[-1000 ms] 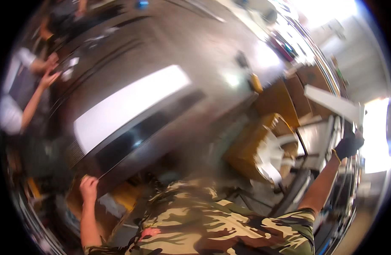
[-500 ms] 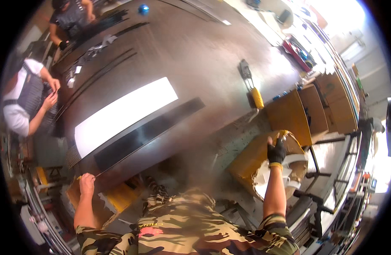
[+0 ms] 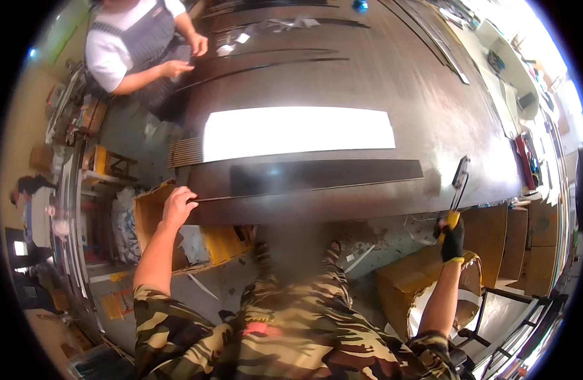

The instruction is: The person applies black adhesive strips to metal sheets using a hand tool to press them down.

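Note:
On the dark metal table lies a long flat black strip, parallel to the near edge. At the table's near left, my bare left hand pinches the end of a thin dark strip that runs along the black one. My right hand, in a black fingerless glove with a yellow cuff, is closed round the yellow grip of a plier-like hand tool. The tool's dark head points away from me over the table's right end. Behind the black strip lies a bright white sheet.
Beside the sheet sits a stack of thin brown strips. Open cardboard boxes stand below the edge, one at left, one at right. A co-worker works at the far left. Long dark strips and scraps lie farther back.
My right hand has moved from above the right cardboard box to the yellow-handled tool and taken hold of it. The view has turned left. My left hand stays at the strip's end.

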`<state>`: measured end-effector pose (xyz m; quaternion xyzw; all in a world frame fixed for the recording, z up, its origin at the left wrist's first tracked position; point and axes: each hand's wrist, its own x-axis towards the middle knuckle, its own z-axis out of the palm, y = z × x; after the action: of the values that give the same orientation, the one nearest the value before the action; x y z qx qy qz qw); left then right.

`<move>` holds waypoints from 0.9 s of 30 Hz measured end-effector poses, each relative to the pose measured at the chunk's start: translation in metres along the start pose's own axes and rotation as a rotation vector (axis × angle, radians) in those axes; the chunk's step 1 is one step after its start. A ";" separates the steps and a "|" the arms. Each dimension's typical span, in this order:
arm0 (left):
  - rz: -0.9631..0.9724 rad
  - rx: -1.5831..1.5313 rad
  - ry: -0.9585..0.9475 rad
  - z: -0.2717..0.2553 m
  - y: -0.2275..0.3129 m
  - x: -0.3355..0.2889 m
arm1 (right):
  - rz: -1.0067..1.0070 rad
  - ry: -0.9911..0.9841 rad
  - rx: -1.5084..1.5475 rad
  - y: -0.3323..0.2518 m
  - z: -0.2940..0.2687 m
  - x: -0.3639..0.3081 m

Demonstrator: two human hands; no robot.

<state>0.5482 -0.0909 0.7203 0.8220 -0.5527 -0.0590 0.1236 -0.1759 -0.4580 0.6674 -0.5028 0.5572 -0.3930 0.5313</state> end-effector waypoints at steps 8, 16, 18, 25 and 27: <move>0.282 -0.203 0.074 0.019 -0.028 0.017 | -0.310 0.013 -0.576 0.033 0.199 -0.144; 0.329 -0.204 0.071 0.020 -0.032 0.021 | -0.327 -0.795 -1.035 -0.049 0.443 -0.246; 0.325 -0.206 0.059 0.014 -0.033 0.019 | -0.269 -0.750 -1.032 -0.069 0.436 -0.245; 0.241 -0.202 0.022 0.006 -0.030 0.015 | -0.206 -0.021 -0.688 0.009 0.141 -0.066; 0.222 -0.203 -0.015 0.005 -0.030 0.015 | 0.114 0.119 -0.383 -0.006 0.080 -0.014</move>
<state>0.5794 -0.0948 0.7081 0.7387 -0.6323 -0.1068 0.2076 -0.0973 -0.4377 0.6656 -0.5381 0.6797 -0.2785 0.4134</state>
